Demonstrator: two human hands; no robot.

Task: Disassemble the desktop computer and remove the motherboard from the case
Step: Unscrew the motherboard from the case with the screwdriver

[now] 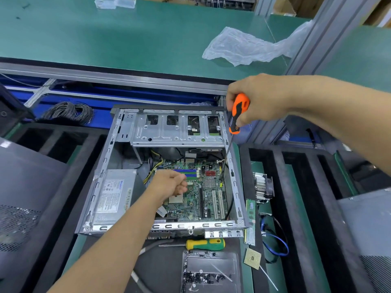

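A: Starting at the left, what do we see inside the case (234,166)?

B: We see the power supply (115,192) in its near left corner. Just right of it our left hand (169,185) hovers over the motherboard (201,193), fingers curled into a loose fist; we cannot tell whether it pinches anything.

A: And where does the motherboard lie?

B: It lies flat on the floor of the open case, in the near right part, below the metal drive cage (177,127) at the far end.

A: What do we find at the right?

B: Our right hand (258,100) grips the orange-and-black screwdriver (238,115), fingers wrapped round the handle. The shaft slants down inside the right wall, its tip at the board's right edge.

A: And outside the case?

B: Near us lie a yellow-and-green screwdriver (205,244) and a tray of screws (211,271). Right of the case we note a memory stick (250,220), a processor chip (252,258), a heatsink with fan (263,188) and a blue cable (279,240).
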